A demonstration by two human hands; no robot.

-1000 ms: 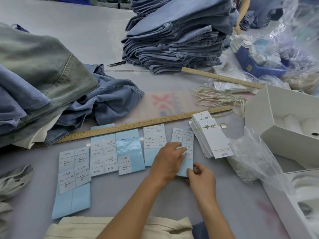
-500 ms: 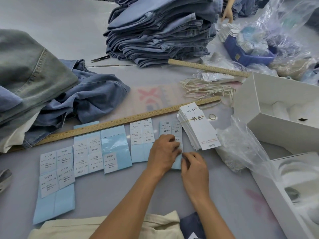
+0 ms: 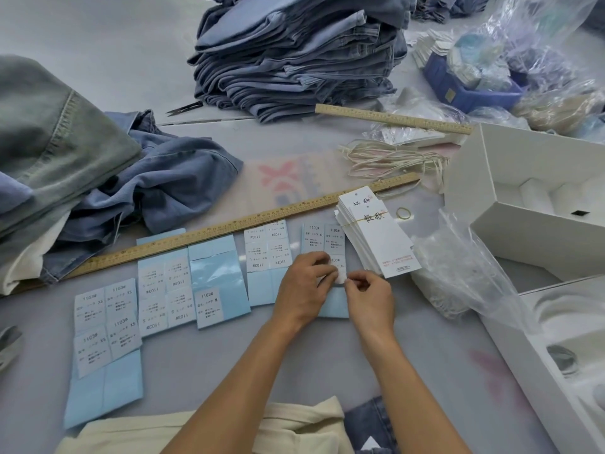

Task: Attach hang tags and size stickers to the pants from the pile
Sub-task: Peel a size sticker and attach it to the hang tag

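**Sticker being lifted from the XL sheet**

Hands meet at the rightmost blue sticker sheet, which lies flat on the grey table and carries white stickers marked 1103# and XL. The left hand rests on the sheet with fingers curled down onto it, pressing it to the table. The right hand pinches a small white sticker between thumb and forefinger at the sheet's lower right; whether the sticker is fully free of the backing cannot be told.

Four more sticker sheets lie in a row to the left, marked L, M, S and XS, just below a long wooden ruler. A banded bundle of white hang tags sits touching the XL sheet's right edge, with a loose rubber band beside it.

A tall stack of folded blue pants stands at the far side of the table. Loose pants are heaped at the left. A coil of cord lies beyond the ruler, and an open white box stands at the right.
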